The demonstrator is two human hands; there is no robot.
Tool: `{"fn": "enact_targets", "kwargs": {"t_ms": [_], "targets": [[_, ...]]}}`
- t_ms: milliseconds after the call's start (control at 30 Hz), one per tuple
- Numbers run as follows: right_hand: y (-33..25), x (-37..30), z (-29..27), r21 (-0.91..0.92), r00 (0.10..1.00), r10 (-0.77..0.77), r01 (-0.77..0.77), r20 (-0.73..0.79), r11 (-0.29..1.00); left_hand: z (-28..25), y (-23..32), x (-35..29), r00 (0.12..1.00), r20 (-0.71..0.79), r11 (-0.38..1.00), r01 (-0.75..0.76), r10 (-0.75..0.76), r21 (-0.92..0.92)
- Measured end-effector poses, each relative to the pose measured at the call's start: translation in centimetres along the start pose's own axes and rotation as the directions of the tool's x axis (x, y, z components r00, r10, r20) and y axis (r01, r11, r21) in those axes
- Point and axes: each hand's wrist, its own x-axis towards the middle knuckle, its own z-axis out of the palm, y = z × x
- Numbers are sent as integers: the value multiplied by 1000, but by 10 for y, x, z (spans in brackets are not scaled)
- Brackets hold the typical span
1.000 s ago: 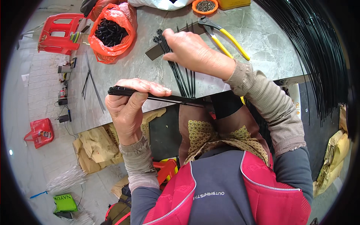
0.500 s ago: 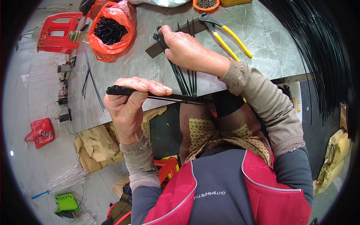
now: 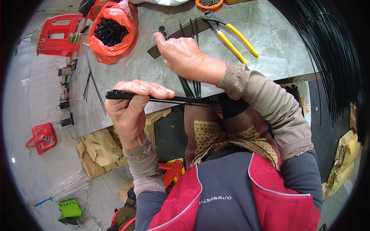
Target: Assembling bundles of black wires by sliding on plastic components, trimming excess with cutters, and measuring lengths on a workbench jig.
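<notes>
My left hand (image 3: 129, 111) is closed around a bundle of thin black rods (image 3: 120, 94), thumb below and fingers laid along the top. The bundle's thicker ends poke out at the left; the thin ends run right, past the table edge. Over the table, my right hand (image 3: 189, 59) is curled above a second group of black rods (image 3: 186, 87). Their knobbed tops (image 3: 162, 29) show just beyond my thumb. Most of the right fingers are hidden under the hand, so what they grip does not show. A few more rods (image 3: 196, 29) stand out to the right of it.
A dark flat bar (image 3: 155, 52) lies under the rods. Yellow-handled pliers (image 3: 232, 38) rest to the right. At the left stands a red plastic bag (image 3: 111, 53) of black pieces, near loose rods (image 3: 92, 79). Long black strands (image 3: 327, 57) hang over the right side of the table (image 3: 269, 57).
My right hand has shifted slightly left and toward me, and the rod tops beside its thumb sit closer together. The left hand keeps its bundle, moved slightly left.
</notes>
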Motion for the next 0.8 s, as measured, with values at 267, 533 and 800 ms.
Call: {"fn": "enact_targets", "kwargs": {"t_ms": [267,533,800], "targets": [[-1,3,2,7,999,-29,29,-24,1000,-3,-1,-1,1000,11,1000,-8,8,12],[-2,4,-17,286,987,159,-157,19,945,-4,-1,-1,1000,7,1000,-13,13,17],[11,8,-27,321,981,190,-191,37,928,-4,-1,-2,1000,5,1000,-10,10,6]]}}
